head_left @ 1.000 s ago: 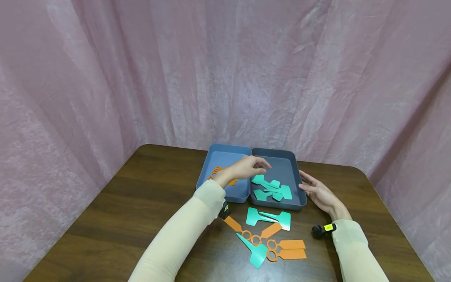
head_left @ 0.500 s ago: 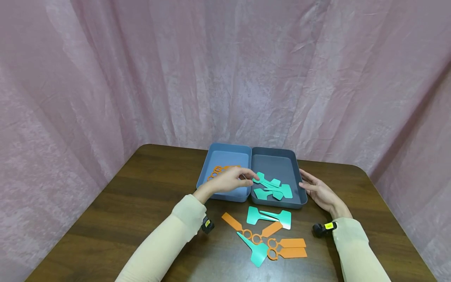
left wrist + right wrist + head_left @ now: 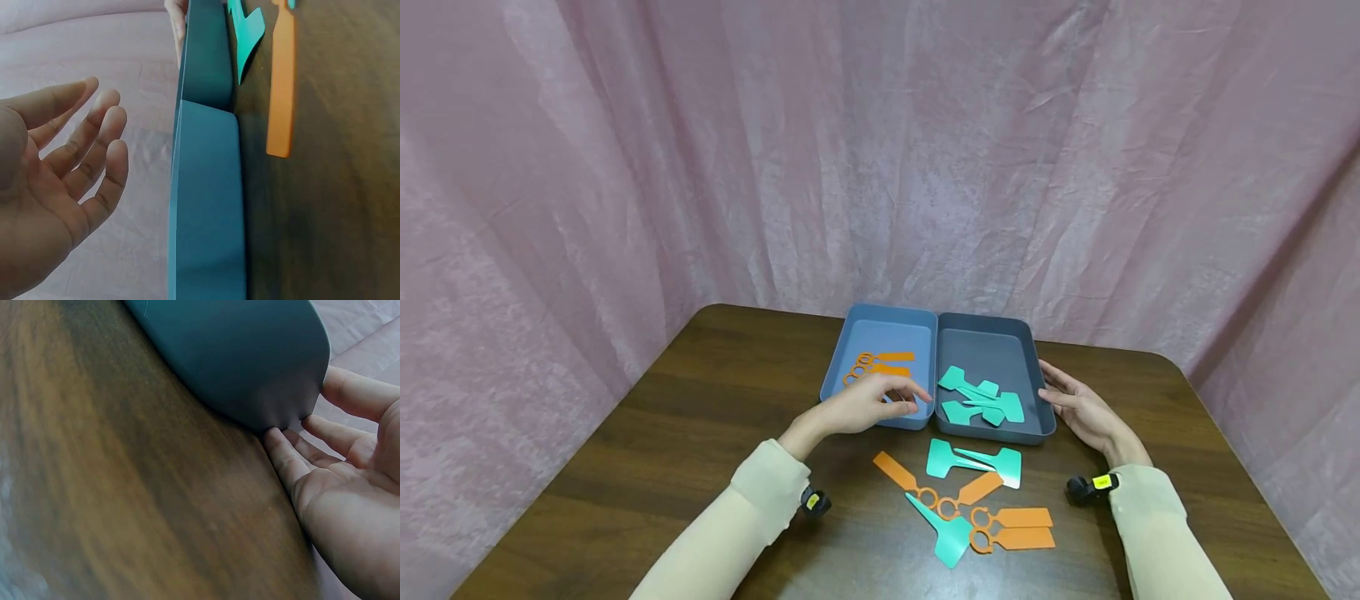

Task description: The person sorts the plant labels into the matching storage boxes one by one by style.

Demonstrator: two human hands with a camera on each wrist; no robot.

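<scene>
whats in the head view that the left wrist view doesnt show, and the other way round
Only the head view shows the orange pieces inside the blue tray, the green pieces inside the dark tray, and both sleeves.

Only the left wrist view shows the palm of the left hand.

Both show the two trays, part of the right hand, some orange and green on the table, and the pink curtain.

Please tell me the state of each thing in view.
Blue rectangular tray: open, orange ring-ended tags inside
Grey rectangular tray: open, green T-shaped tags inside
Other orange tags: four, lying outside
Other green tags: three, lying outside
Left grip: empty, relaxed
Right grip: touching grey tray
</scene>
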